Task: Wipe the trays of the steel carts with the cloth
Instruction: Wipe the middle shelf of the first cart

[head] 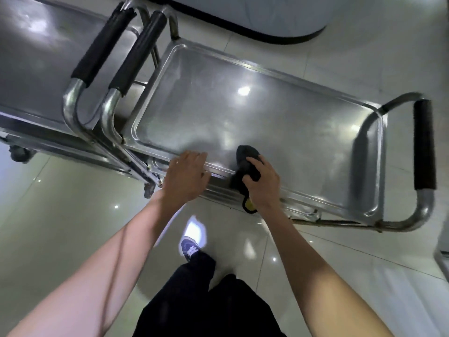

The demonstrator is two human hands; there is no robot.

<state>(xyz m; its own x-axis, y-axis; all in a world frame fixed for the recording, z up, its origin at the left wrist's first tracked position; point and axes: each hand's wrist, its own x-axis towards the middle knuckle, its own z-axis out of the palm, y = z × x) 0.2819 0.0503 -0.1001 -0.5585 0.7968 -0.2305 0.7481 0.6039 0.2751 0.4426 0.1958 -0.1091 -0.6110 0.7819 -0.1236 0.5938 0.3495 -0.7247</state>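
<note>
A dark cloth (246, 162) lies bunched on the near edge of the steel tray (267, 122), gripped by the right hand (261, 181) with fingers curled over it. Just left, the left hand (185, 177) rests on the tray's near rim, fingers straight. A second cart (36, 69) stands at the left, black-padded handles (121, 52) side by side.

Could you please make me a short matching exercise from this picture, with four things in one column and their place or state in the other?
Things:
1. left hand
2. right hand
3. cloth
4. shoe

Places or states:
A. on the tiled floor
B. dark, bunched at the tray's near rim
C. fingers straight, resting on the tray's near rim
D. gripping the cloth

Pairs: 1-C, 2-D, 3-B, 4-A
</note>
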